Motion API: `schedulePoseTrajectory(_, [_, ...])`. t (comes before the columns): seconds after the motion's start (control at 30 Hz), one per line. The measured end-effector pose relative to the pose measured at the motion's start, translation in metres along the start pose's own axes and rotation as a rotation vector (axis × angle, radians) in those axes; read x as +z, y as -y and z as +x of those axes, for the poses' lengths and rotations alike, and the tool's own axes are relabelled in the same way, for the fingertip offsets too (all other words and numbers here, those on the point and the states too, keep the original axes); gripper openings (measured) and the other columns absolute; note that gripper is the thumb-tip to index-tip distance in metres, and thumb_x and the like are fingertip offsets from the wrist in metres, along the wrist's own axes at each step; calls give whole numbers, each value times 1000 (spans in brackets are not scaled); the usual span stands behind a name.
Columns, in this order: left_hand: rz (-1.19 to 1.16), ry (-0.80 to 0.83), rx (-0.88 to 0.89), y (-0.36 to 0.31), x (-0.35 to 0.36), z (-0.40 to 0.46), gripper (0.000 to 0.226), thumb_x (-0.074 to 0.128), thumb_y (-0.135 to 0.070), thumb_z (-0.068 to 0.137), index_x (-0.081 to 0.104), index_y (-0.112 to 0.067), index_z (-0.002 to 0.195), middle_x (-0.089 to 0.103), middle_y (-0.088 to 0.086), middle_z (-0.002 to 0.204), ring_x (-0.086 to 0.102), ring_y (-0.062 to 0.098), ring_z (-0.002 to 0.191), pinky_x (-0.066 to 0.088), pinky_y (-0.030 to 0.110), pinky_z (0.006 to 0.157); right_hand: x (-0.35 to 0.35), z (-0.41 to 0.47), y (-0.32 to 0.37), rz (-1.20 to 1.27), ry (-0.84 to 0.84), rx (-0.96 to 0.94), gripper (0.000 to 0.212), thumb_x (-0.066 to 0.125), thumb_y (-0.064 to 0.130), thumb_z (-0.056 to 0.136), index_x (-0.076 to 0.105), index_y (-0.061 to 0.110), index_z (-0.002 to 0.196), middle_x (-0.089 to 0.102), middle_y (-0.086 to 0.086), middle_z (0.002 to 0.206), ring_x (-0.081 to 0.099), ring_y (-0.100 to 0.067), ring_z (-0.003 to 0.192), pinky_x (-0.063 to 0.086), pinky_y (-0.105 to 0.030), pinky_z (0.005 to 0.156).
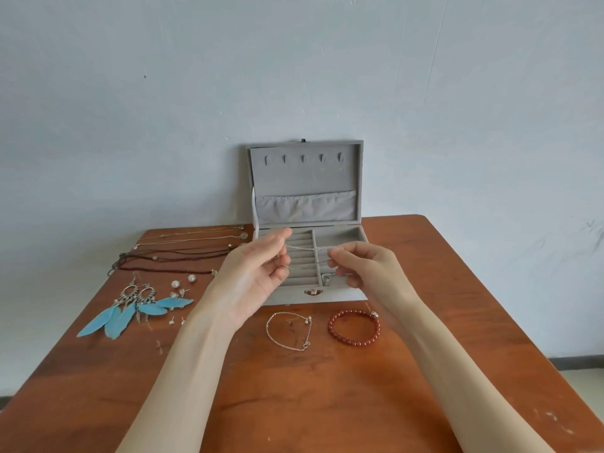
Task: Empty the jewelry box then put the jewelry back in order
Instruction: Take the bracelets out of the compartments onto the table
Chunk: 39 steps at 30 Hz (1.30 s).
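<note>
The grey velvet jewelry box (307,178) stands open at the back of the wooden table, its lid upright against the wall. Just above its tray, my left hand (258,273) and my right hand (362,266) pinch the two ends of a thin silver chain (305,249) stretched between them. A small silver piece (326,278) lies in a front compartment. In front of the box lie a silver bracelet (289,330) and a red bead bracelet (354,326).
On the table's left side lie several necklaces (183,250), blue feather earrings (137,308), pearl studs (183,281) and tiny studs (176,320). The table (294,403) ends close to the wall behind the box.
</note>
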<state>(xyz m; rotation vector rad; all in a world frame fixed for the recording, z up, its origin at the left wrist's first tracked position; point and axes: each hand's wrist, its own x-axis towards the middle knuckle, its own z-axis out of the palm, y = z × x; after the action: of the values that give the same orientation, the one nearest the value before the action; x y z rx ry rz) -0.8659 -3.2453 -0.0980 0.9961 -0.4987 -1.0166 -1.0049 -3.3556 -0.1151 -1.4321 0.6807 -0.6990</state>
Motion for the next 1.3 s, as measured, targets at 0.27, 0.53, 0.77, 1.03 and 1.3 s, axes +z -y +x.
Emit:
schedulePoseTrajectory(0.27, [311,-185,-17,15,-19,-60,20,64,-1,80,69,-9,98,63,0,67,59,10,67,49,20,65,24,-65,-10,-232,-46,30,28,59,27,88,58,10,65,56,5,56,43,-8,51,38,-18,54])
schedulePoseTrajectory(0.53, [972,-437,188,44,-34,-92,15,67,-12,81,67,-23,91,69,-5,79,65,5,66,45,11,61,37,-88,-38,-683,-88,-90,28,58,34,87,54,19,63,54,9,58,49,-13,59,40,-25,66])
schedulePoseTrajectory(0.77, [1266,-427,189,51,-30,-92,14,65,-14,83,66,-20,96,60,-11,75,53,0,69,35,8,59,38,-93,-37,-1059,-60,-120,24,52,39,89,52,20,73,56,7,76,55,-21,91,33,-33,90])
schedulePoseTrajectory(1.03, [1305,-369,203,47,-34,-92,18,67,-22,83,65,-21,101,61,-9,79,53,2,70,35,8,61,33,-93,-31,-1029,-28,-94,27,55,42,87,50,18,75,54,6,72,56,-22,82,41,-33,82])
schedulePoseTrajectory(1.3, [1257,-273,431,40,-28,-67,16,62,-19,86,65,-21,102,62,-12,86,55,1,77,37,-1,66,2,-64,-15,-781,-191,-183,22,57,35,87,60,18,74,58,6,66,56,-19,71,43,-30,67])
